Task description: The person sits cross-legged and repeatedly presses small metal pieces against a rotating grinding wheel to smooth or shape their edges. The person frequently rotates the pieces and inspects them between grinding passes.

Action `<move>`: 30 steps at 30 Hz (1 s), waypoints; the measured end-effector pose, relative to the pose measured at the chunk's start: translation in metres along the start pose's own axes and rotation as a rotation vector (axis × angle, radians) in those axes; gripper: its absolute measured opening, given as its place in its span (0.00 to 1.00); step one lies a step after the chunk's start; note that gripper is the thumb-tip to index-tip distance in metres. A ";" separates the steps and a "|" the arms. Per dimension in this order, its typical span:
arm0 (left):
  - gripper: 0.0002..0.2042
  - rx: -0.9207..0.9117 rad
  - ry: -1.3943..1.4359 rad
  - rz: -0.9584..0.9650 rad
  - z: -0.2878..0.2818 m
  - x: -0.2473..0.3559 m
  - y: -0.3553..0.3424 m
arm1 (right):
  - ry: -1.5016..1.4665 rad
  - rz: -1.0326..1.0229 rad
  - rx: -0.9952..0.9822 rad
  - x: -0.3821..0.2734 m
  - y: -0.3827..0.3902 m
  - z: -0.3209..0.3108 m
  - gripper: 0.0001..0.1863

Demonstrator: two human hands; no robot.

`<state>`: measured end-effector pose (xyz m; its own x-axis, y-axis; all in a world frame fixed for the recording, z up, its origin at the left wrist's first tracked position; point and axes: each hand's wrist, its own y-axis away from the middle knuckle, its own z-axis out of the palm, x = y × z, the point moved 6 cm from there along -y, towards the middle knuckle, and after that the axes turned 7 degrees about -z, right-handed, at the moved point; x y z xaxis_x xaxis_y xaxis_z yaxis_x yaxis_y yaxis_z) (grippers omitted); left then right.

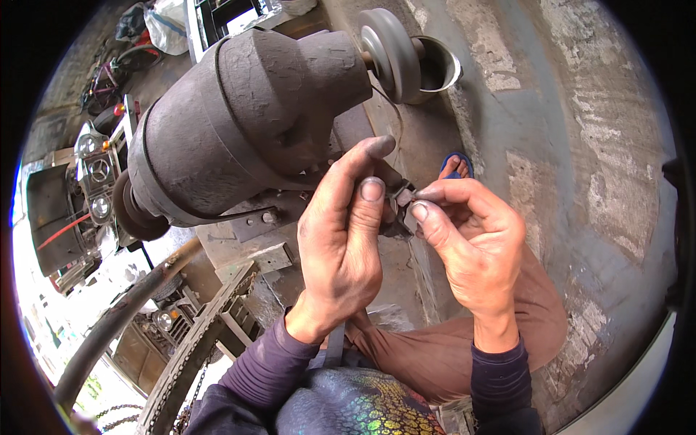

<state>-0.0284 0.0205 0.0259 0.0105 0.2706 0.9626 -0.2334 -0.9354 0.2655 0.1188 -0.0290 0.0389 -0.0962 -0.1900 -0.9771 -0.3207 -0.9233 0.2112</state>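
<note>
My right hand pinches a small grey metal piece between thumb and forefinger. Close on its left is my left hand, with thumb and forefinger stretched upward and apart; the other fingers are mostly hidden behind. The fingertips are dark with grime. Whether the left hand's hidden fingers touch the metal piece I cannot tell. Just beyond the hands stands a large dark bench grinder, its body strapped by metal bands. A grey wheel sits on its right shaft, a darker wheel on its left.
Beside the grey wheel is a round metal housing. A foot in a blue sandal rests on the worn concrete floor. A thick pipe and a beam with a chain lie left. Vehicle front parts with headlights stand farther left.
</note>
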 end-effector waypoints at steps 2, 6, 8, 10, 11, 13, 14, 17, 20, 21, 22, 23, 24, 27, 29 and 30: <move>0.15 -0.015 0.013 0.060 0.000 0.001 0.001 | 0.003 -0.012 0.006 0.003 0.000 0.001 0.07; 0.17 -0.051 0.048 0.063 0.003 -0.002 0.005 | -0.046 -0.018 0.021 0.005 0.003 -0.003 0.08; 0.18 -0.084 0.071 0.038 0.005 -0.003 0.006 | -0.056 -0.018 0.007 0.003 0.002 -0.006 0.09; 0.19 -0.132 0.090 0.006 0.005 -0.002 0.007 | -0.033 -0.009 -0.033 0.001 0.001 -0.007 0.11; 0.20 -0.151 0.123 -0.013 0.005 -0.002 0.006 | -0.038 0.005 -0.029 0.000 0.001 -0.008 0.11; 0.20 -0.177 0.185 -0.071 0.004 -0.003 0.007 | -0.049 0.033 -0.024 0.000 0.000 -0.008 0.13; 0.21 -0.181 0.206 -0.084 0.004 -0.003 0.006 | -0.043 0.021 -0.024 -0.002 -0.001 -0.007 0.13; 0.23 -0.186 0.240 -0.118 0.003 -0.005 0.003 | -0.025 -0.006 -0.014 -0.006 -0.002 -0.006 0.15; 0.25 -0.210 0.254 -0.167 0.001 -0.009 0.000 | 0.021 -0.021 -0.007 -0.008 -0.001 -0.006 0.14; 0.24 -0.236 0.284 -0.201 0.001 -0.010 0.000 | 0.054 -0.033 -0.022 -0.008 -0.002 -0.005 0.14; 0.24 -0.261 0.314 -0.234 0.001 -0.011 0.000 | 0.087 -0.041 -0.037 -0.008 -0.002 -0.004 0.14; 0.23 -0.282 0.351 -0.271 0.000 -0.012 0.000 | 0.120 -0.076 -0.041 -0.010 -0.002 -0.004 0.13; 0.23 -0.256 0.371 -0.281 -0.001 -0.013 0.001 | 0.154 -0.106 -0.044 -0.011 -0.002 -0.003 0.13; 0.23 -0.293 0.351 -0.263 0.001 -0.011 0.001 | 0.231 -0.183 -0.057 -0.015 -0.001 0.000 0.13; 0.23 -0.268 0.407 -0.311 -0.001 -0.012 0.002 | 0.252 -0.205 -0.062 -0.017 0.000 0.002 0.13; 0.23 -0.256 0.434 -0.335 -0.002 -0.013 0.002 | 0.251 -0.203 -0.062 -0.019 0.000 0.003 0.13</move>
<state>-0.0308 0.0158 0.0139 -0.2608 0.6596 0.7049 -0.5134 -0.7131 0.4774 0.1180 -0.0243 0.0572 0.2016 -0.0694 -0.9770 -0.2508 -0.9679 0.0170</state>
